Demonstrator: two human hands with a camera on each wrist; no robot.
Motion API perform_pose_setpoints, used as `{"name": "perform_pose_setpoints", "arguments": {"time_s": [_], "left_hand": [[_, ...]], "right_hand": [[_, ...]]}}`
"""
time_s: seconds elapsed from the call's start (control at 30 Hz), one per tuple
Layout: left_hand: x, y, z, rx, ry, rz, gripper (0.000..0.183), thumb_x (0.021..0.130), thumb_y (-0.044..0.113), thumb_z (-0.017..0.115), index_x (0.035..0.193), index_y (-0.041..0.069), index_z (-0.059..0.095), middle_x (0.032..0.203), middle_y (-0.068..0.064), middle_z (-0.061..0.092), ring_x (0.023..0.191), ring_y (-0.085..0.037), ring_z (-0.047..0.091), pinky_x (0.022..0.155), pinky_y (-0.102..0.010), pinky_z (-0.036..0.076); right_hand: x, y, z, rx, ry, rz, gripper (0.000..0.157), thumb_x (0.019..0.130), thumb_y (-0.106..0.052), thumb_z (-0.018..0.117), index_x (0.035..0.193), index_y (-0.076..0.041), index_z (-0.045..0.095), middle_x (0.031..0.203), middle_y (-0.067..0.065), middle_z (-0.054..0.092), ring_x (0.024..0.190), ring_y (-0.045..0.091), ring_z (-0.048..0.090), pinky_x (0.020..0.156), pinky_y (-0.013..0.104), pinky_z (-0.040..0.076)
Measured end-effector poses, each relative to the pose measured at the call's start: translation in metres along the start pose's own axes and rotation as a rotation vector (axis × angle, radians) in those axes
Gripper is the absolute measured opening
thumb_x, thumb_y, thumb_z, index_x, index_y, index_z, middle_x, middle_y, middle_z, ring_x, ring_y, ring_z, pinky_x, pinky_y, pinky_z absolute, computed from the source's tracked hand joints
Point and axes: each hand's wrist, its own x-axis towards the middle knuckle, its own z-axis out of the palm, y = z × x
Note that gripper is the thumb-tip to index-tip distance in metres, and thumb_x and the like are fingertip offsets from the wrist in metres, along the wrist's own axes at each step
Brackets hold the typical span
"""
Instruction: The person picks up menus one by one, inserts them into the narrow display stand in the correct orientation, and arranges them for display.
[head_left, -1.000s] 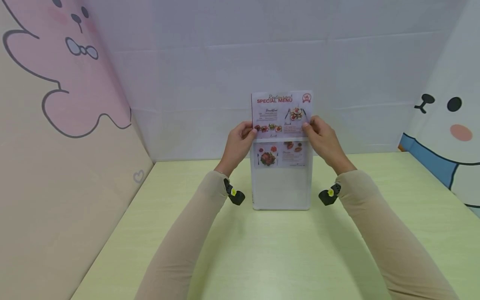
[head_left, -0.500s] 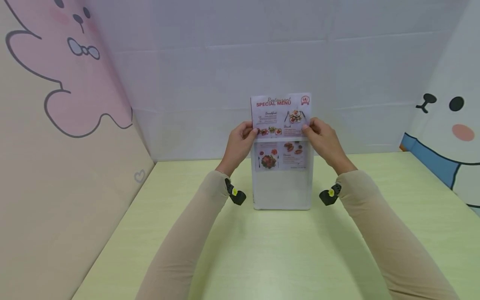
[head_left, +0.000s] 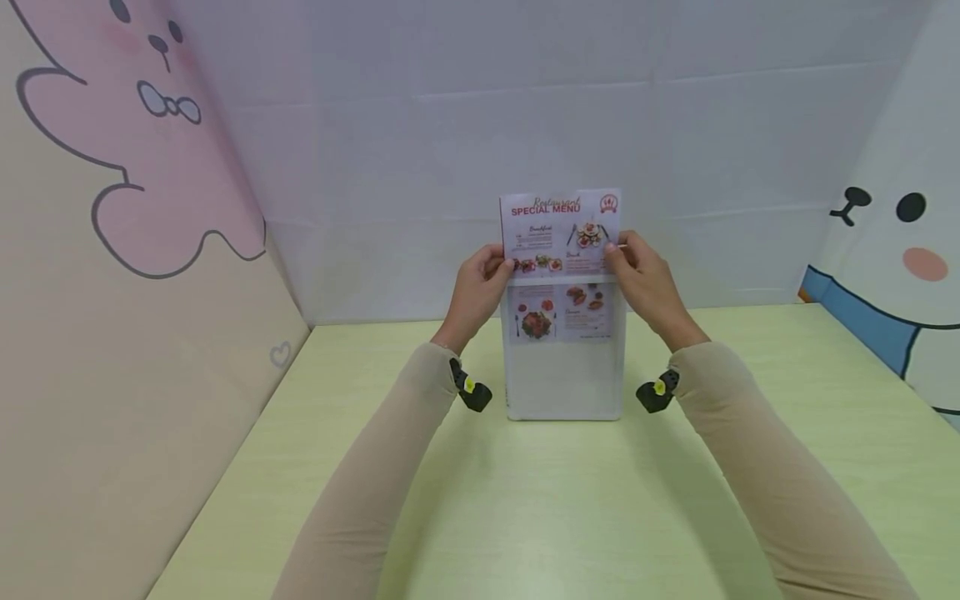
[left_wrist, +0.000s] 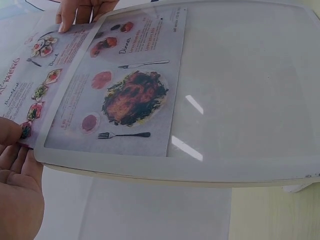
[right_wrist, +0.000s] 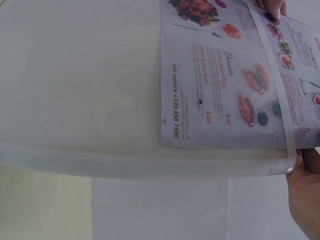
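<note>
A printed restaurant menu sheet (head_left: 549, 242) stands partly inside a white sign holder (head_left: 564, 382) with a clear front. Its lower part, with the dinner dish, shows through the clear panel; the upper part sticks out above the holder's top edge. My left hand (head_left: 478, 287) pinches the menu's left edge just over the rim, thumb in front. On the opposite edge, my right hand (head_left: 651, 279) pinches the sheet the same way. In the left wrist view, left fingers (left_wrist: 20, 167) lie behind the sheet at the holder's corner. The right wrist view shows the right hand (right_wrist: 306, 192) mostly cut off.
The holder stands upright on a pale yellow-green table (head_left: 558, 508), near a white backdrop (head_left: 472, 142). Side panels carry a pink cartoon figure (head_left: 161, 200) on the left and a white cartoon face (head_left: 892, 242) on the right.
The menu has slid slightly down into the holder, so its top sits lower and more of it shows behind the panel. Both hands stay at nearly the same place.
</note>
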Motion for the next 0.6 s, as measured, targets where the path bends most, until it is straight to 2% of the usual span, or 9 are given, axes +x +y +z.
{"name": "perform_pose_setpoints", "arguments": {"time_s": [0.3, 0.6], "left_hand": [[-0.0002, -0.0009, -0.0004, 0.008, 0.004, 0.003, 0.026, 0.101, 0.018, 0.051, 0.12, 0.004, 0.059, 0.113, -0.013, 0.068, 0.098, -0.02, 0.065, 0.089, -0.035, 0.051], [0.0004, -0.0009, -0.0001, 0.009, 0.003, -0.002, 0.027, 0.101, 0.018, 0.05, 0.122, 0.004, 0.058, 0.112, -0.013, 0.068, 0.096, -0.02, 0.065, 0.088, -0.034, 0.051]], "right_hand": [[-0.0007, -0.0004, 0.0009, -0.023, 0.015, -0.002, 0.044, 0.103, -0.044, 0.035, 0.124, -0.007, 0.048, 0.12, 0.018, 0.059, 0.102, 0.029, 0.053, 0.087, 0.042, 0.041], [-0.0014, 0.0006, 0.0003, -0.044, 0.037, -0.023, 0.041, 0.103, -0.036, 0.039, 0.119, 0.0, 0.052, 0.119, 0.02, 0.06, 0.099, 0.027, 0.052, 0.082, 0.036, 0.041]]}}
